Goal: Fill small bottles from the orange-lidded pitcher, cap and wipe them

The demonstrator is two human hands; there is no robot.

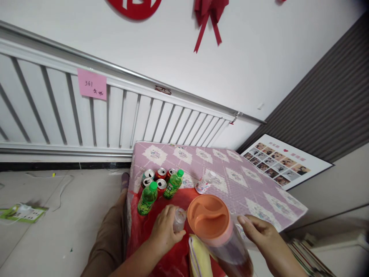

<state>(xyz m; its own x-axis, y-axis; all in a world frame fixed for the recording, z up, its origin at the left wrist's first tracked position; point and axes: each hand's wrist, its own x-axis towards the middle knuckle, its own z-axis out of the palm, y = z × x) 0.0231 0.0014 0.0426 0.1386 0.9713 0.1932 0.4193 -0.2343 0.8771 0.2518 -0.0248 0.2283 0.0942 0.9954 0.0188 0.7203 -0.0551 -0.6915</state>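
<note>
My right hand is closed round the handle of a clear pitcher with an orange lid. Dark brownish liquid shows inside the pitcher, which leans with its lid toward my left hand. With my left hand I grip a small clear bottle, its top close beside the lid's edge. Whether the two touch, I cannot tell. Below them, a folded yellow cloth lies on a red covering. Two green bottles with green caps stand just beyond my left hand.
Several opened drink cans are grouped behind the green bottles. A pink-and-white bottle stands on the lilac patterned tablecloth. A white radiator runs along the wall behind. A photo board leans at right; a power strip lies on the floor.
</note>
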